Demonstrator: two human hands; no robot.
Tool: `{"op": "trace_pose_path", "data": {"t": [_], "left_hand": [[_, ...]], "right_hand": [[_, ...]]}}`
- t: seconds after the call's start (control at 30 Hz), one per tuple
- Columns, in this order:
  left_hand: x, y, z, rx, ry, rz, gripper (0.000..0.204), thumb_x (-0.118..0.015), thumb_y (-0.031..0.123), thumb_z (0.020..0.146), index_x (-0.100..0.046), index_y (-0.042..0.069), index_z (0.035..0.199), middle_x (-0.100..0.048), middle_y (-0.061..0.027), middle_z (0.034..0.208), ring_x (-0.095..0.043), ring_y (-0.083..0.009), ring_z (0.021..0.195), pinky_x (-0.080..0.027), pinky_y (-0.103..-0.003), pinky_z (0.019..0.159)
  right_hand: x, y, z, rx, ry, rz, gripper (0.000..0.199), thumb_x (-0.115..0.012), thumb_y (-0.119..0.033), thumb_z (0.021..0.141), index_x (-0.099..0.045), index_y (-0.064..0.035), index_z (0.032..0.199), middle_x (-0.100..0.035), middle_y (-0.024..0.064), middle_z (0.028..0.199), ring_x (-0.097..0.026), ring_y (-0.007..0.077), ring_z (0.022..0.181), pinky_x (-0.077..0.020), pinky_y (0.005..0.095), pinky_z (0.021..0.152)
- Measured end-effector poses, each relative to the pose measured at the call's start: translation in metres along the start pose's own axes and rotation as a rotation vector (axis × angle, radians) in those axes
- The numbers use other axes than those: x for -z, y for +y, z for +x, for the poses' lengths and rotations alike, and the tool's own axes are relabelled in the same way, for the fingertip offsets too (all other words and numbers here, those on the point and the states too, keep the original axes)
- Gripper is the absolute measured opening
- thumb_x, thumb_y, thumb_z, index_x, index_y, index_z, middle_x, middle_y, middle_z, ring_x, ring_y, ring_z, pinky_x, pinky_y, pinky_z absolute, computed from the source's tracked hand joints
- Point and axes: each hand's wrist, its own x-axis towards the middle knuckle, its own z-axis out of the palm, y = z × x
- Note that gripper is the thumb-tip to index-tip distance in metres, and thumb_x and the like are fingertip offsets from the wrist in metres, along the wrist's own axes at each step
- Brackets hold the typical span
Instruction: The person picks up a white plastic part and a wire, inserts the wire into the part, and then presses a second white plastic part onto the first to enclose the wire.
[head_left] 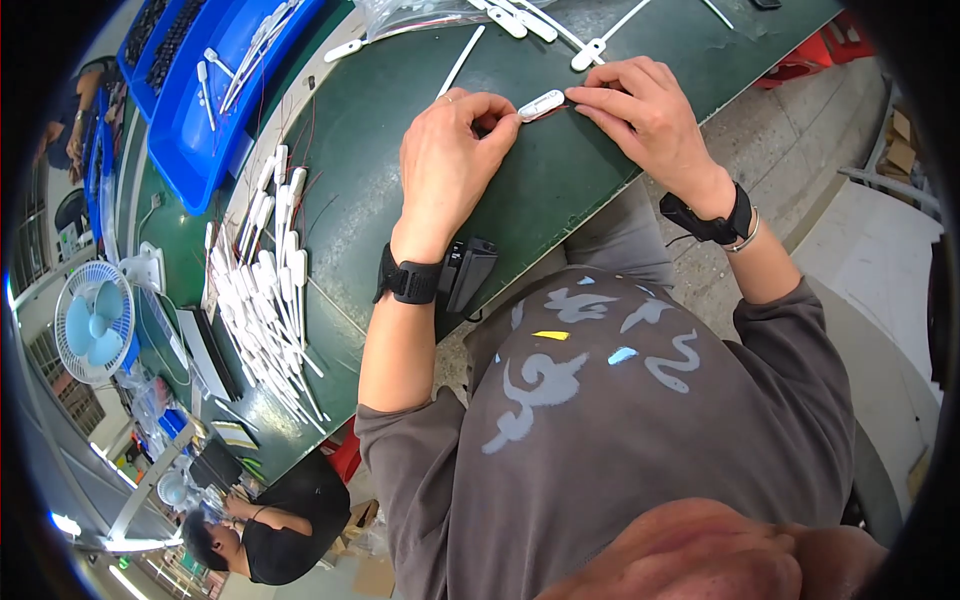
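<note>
White casing (541, 105) between two hands, over the near edge of a green bench (345, 185).
In the head view, the left hand (458, 145) pinches the casing's left end, thumb and forefinger closed; the right hand (640, 118) has thumb and forefinger nearly together at the other end, by a small dark bit, and I cannot tell whether they grip it. Just beyond the right fingers lies another white piece (588, 55); a thin white stick (462, 60) lies beyond the left hand, near a clear plastic bag (420, 14). A black box (470, 270) sits beside the left wrist. Farther left, a heap of white stick-like pieces (262, 300) spreads below a blue tray (182, 130), with a fan (95, 322) past it.
</note>
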Motion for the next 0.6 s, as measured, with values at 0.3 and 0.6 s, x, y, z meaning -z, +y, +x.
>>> {"op": "trace_pose_path", "data": {"t": [0.3,0.6], "left_hand": [[0.009,-0.005,-0.009,-0.076,-0.125,0.056,0.014,-0.069,0.022,0.086,-0.075,0.010,0.089,-0.068,-0.0040,0.086,-0.065,-0.0236,0.085,-0.051,-0.036,0.074],[0.007,-0.007,-0.010,-0.078,-0.101,0.031,0.014,-0.068,0.022,0.086,-0.075,0.010,0.089,-0.068,-0.0049,0.085,-0.064,-0.0247,0.085,-0.051,-0.038,0.075]], "right_hand": [[0.020,-0.030,-0.022,-0.046,-0.114,0.034,0.019,-0.073,-0.007,0.083,-0.070,-0.0060,0.102,-0.065,0.0055,0.098,-0.060,0.0248,0.091,-0.0460,0.0381,0.086],[0.009,-0.045,-0.020,-0.047,0.067,-0.016,0.017,-0.075,-0.007,0.081,-0.071,-0.0075,0.098,-0.066,0.0041,0.095,-0.061,0.0252,0.084,-0.0476,0.0377,0.082]]}}
